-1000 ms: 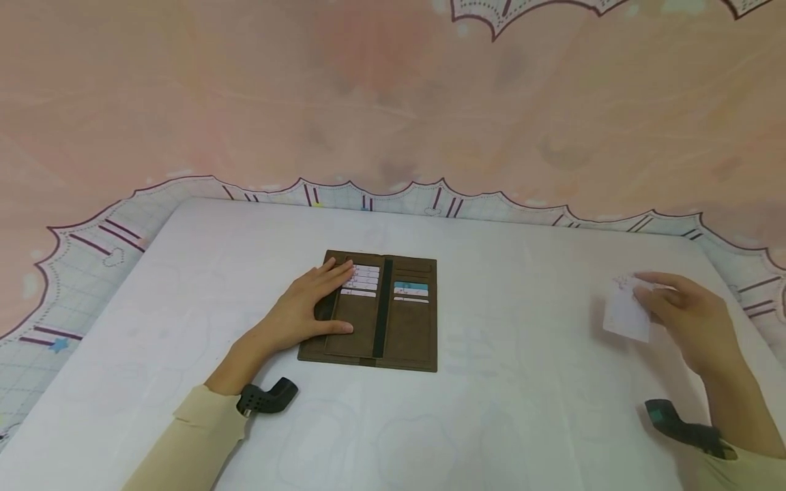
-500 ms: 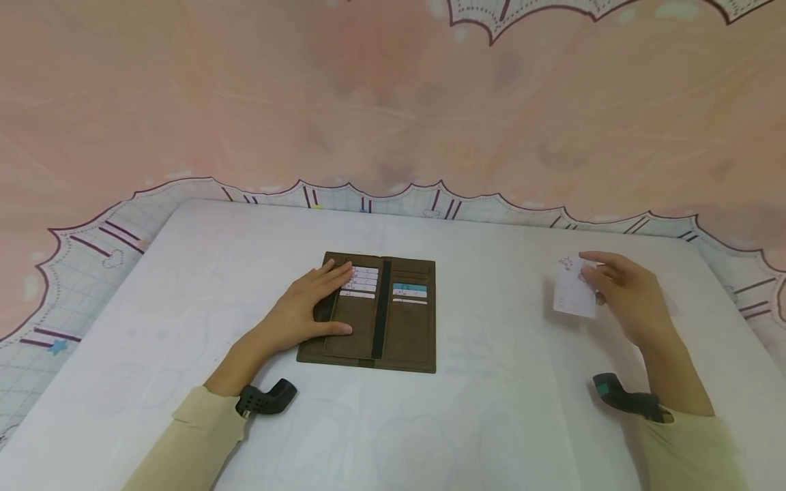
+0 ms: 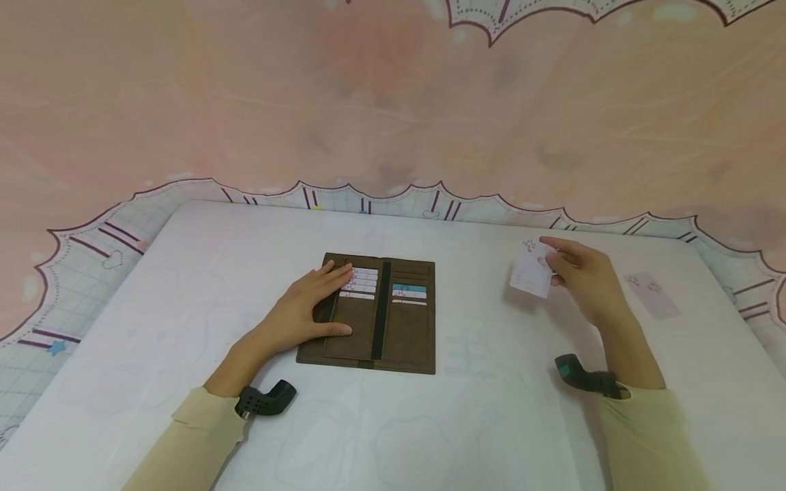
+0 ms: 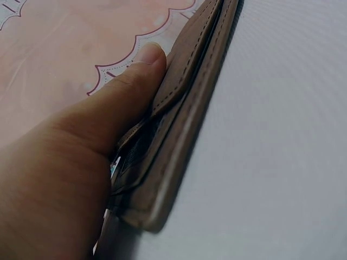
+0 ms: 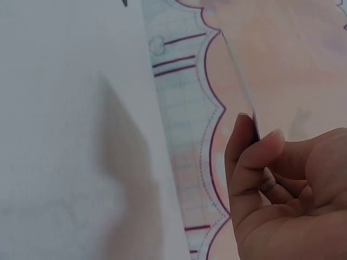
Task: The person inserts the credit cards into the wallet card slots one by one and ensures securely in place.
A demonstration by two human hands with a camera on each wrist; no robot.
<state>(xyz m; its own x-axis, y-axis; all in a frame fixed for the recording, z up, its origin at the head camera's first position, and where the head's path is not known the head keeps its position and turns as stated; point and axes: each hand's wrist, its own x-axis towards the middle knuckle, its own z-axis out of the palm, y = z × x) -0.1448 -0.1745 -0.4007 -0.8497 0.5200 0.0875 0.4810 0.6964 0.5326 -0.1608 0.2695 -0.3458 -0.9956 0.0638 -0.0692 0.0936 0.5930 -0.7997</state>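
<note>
A brown wallet (image 3: 402, 334) lies unfolded on the white table, with white cards (image 3: 358, 285) in its left slots and a blue card (image 3: 409, 288) above white ones on the right. My left hand (image 3: 307, 307) rests on the wallet's left part, fingers spread and straight; in the left wrist view its thumb (image 4: 138, 73) lies over the wallet's stitched edge (image 4: 187, 135). To the right, my right hand (image 3: 583, 279) pinches a white card (image 3: 529, 274) with small printed marks, held above the table. The right wrist view shows that card (image 5: 238, 78) edge-on between thumb and fingers.
Another pale printed card (image 3: 653, 295) lies on the table (image 3: 467, 423) to the right of my right hand. A pink backdrop (image 3: 393, 102) with a scalloped border rises behind the table.
My right hand has moved left towards the wallet with the white card in its pinch, uncovering the card on the table. My left hand and the wallet have stayed in place.
</note>
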